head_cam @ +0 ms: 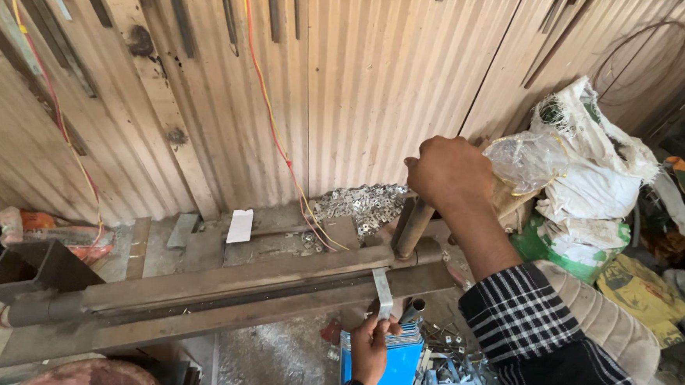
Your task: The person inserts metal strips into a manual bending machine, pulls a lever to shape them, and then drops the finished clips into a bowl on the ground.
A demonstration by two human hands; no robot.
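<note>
A long rusty steel bending machine point(220, 288) lies across the middle of the head view. My right hand point(449, 173) is closed around the top of its brown lever handle point(413, 227), which stands nearly upright. Lower down, my left hand point(369, 349) pinches a narrow silver metal strip point(383, 288) that sticks up into the slot between the machine's jaws. A blue box point(400, 367) sits just beside my left hand.
A heap of small silver metal pieces point(361, 205) lies behind the machine by the corrugated wall point(364, 84). Bent silver brackets point(457, 382) pile at the lower right. White and green sacks point(585, 182) stand on the right. Red and yellow wires point(272, 118) hang down the wall.
</note>
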